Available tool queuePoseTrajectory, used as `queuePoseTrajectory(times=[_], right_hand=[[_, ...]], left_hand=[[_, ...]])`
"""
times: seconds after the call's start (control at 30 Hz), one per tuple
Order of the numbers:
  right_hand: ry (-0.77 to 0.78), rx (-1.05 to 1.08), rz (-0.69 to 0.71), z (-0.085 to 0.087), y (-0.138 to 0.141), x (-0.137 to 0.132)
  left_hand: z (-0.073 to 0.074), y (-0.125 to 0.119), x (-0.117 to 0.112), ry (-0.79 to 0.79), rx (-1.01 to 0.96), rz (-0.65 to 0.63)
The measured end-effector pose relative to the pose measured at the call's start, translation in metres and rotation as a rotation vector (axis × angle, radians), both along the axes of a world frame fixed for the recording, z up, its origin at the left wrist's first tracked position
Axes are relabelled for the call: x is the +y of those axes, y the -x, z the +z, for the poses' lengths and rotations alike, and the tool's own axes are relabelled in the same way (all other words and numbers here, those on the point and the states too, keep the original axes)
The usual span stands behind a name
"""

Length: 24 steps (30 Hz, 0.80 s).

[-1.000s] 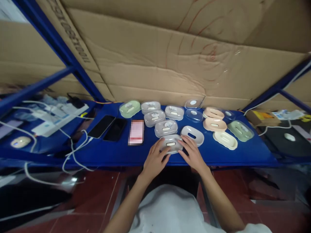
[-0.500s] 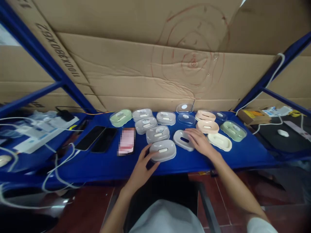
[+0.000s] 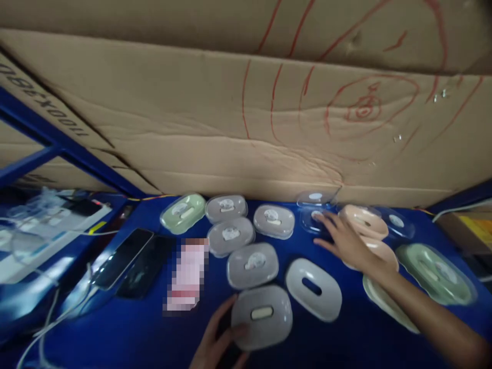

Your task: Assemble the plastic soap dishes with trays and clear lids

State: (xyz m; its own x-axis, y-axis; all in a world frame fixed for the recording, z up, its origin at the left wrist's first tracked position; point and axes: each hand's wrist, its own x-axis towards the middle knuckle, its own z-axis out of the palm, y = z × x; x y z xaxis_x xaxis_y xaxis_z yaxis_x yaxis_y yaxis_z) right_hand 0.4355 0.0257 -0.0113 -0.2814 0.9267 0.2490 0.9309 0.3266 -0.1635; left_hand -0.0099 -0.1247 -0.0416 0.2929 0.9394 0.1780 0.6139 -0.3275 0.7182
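Grey soap dish touches my left hand, grip unclear; my right hand, fingers parted, overlaps a clear lid.

Bare blue table offers a way in from the front, below the slotted tray. Grey dishes crowd the middle, phones occupy the left, the right forearm spans the cream tray, and cardboard walls off the back.

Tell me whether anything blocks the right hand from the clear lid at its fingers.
Nothing visible does. The right hand overlaps the clear lid in view; the farther peach dish lies right of the lid, not between.
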Motion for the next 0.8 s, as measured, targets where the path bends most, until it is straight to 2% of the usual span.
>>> queuePoseTrajectory(times=[0.1,0.23,0.33,0.47,0.57,0.63,0.7,0.73,0.8], right_hand=[[0.004,0.072,-0.057,0.006,-0.01,0.02],[0.144,0.055,-0.028,0.011,-0.022,0.038],[0.22,0.01,0.05,0.016,-0.024,0.043],[0.305,-0.023,0.138,0.032,-0.024,0.035],[0.316,0.001,0.169,0.059,-0.022,0.023],[0.266,0.03,0.174,0.081,-0.016,0.009],[0.18,0.069,0.129,0.095,0.0,-0.016],[0.141,0.11,0.089,0.096,0.012,-0.035],[0.086,0.249,0.023,0.085,0.042,-0.081]], left_hand=[[0.015,-0.002,0.007,-0.126,0.023,-0.114],[0.019,-0.005,0.018,-0.162,0.022,-0.14],[0.015,-0.001,0.014,-0.097,0.023,-0.139],[0.005,0.01,-0.012,0.095,0.016,-0.084],[0.001,0.014,-0.021,0.123,-0.02,-0.101],[0.005,0.015,-0.016,0.097,-0.018,-0.13],[0.012,0.014,-0.006,0.065,-0.001,-0.167],[0.015,0.012,-0.002,0.057,0.006,-0.188],[0.021,0.008,0.003,0.033,0.007,-0.203]])
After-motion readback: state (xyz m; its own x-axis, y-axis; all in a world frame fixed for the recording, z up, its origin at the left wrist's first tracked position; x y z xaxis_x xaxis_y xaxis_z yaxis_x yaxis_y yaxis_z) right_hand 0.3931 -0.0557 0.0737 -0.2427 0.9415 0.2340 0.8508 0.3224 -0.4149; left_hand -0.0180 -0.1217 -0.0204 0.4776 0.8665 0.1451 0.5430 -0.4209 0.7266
